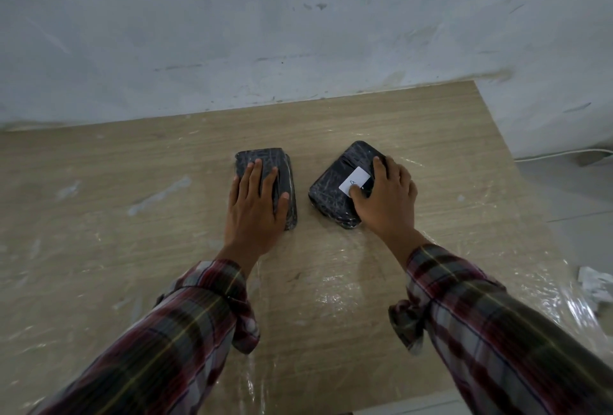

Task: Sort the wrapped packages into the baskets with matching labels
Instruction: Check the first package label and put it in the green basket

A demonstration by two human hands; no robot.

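Two dark wrapped packages lie side by side on the wooden table (pixel 132 165). My left hand (pixel 257 207) rests flat on top of the left package (pixel 285 179), fingers spread over it. My right hand (pixel 386 197) grips the right package (pixel 335 192), fingers over its far right edge and thumb on a white label (pixel 353 180) with a handwritten mark that I cannot read. No label shows on the left package. No baskets are in view.
Clear plastic film (pixel 331 298) covers the tabletop, wrinkled near the front and right. A grey-white wall (pixel 298 33) rises right behind the table. Crumpled white paper (pixel 595 283) sits at the right edge. A white cable (pixel 564 154) runs along the floor at right.
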